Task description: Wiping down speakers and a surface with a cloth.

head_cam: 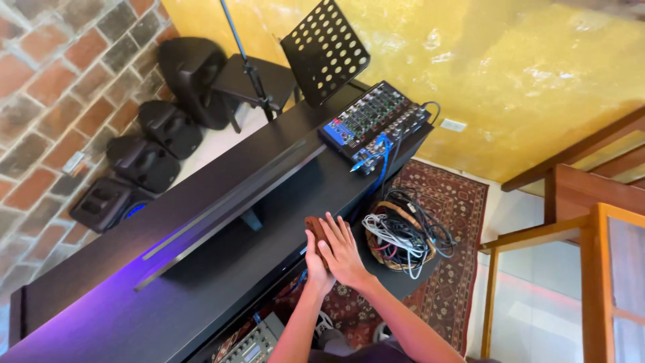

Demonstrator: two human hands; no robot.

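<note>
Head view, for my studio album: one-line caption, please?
Both hands, left and right, press a brown block on the black desk, beside the cables.

A small reddish-brown block is covered by the right hand, with the left hand beneath it. The desk is seen in black, washed with violet light toward 8 o'clock. At 12 o'clock a black mixer with a blue panel is shown. A dark red patterned rug is laid at 3 o'clock. The wall is painted mottled yellow, and red-brown brick is shown at 10 o'clock.
</note>
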